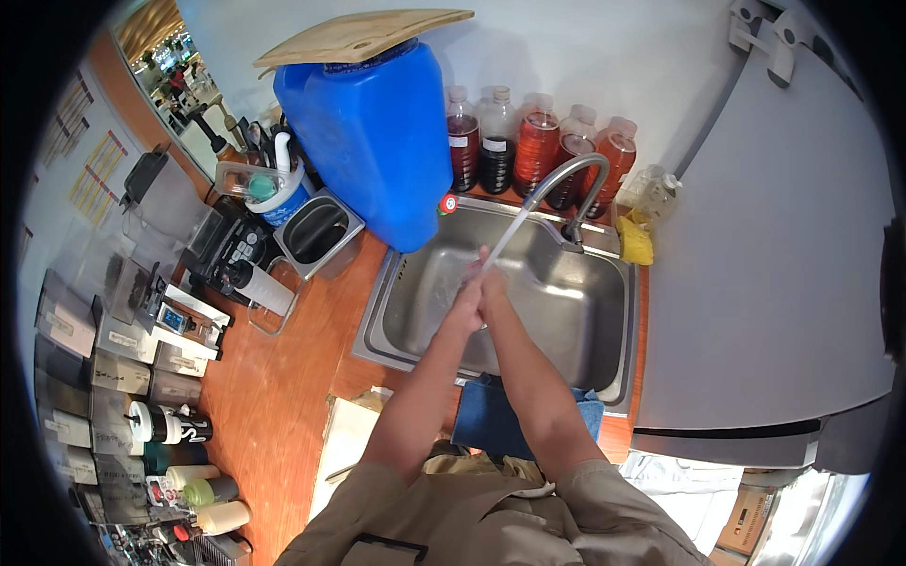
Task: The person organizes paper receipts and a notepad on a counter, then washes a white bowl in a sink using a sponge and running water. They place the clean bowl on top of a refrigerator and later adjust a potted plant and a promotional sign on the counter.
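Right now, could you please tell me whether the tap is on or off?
On: water streams from the tap onto the hands.

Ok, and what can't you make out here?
In the head view:
Bare left hand and right hand: palms hidden by their overlap.
Tall blue plastic container: top mostly hidden by flat wooden board.
Blue fabric cloth: middle hidden by right forearm.
White rectangular bottle label: print too small.

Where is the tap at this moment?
In the head view, the tap stands at the back edge of the sink, right of centre, in front of the bottles.
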Motion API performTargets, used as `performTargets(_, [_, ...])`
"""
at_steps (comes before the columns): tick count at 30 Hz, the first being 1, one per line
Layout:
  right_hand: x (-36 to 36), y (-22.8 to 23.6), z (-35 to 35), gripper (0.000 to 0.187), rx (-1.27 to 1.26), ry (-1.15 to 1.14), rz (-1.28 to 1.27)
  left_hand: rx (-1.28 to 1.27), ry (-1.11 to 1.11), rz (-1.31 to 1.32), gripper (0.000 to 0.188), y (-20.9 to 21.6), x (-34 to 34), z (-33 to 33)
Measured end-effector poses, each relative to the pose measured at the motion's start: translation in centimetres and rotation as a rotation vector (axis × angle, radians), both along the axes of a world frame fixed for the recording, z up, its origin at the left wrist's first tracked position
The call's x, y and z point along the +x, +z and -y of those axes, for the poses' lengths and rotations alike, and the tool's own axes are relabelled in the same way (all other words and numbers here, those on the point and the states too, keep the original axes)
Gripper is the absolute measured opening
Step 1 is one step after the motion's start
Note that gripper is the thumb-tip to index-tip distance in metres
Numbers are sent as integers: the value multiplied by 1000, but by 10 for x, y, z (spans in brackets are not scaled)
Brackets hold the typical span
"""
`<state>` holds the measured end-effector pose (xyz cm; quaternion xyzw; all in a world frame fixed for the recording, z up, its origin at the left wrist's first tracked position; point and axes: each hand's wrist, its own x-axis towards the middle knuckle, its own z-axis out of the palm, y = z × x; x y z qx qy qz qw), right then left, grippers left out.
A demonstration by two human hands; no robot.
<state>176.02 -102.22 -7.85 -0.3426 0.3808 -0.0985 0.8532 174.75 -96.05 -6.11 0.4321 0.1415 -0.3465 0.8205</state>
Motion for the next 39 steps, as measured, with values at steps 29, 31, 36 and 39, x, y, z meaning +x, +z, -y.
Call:
performTargets(29, [-70,48,167,22,-1470,-391,-40,366,-393,168,51,16,22,-39])
performTargets(31, [-68,44,173,20,-1306,-378,-25,264,-359,64,55,14,24,-45])
performTargets(36, [-70,45,157,28,-1423,-605,-59,373,-349,160,63,19,22,-51])
performTargets(39, [-91,50,122,39,-1714,-575,-122,450,-475,367,72,42,18,-52])
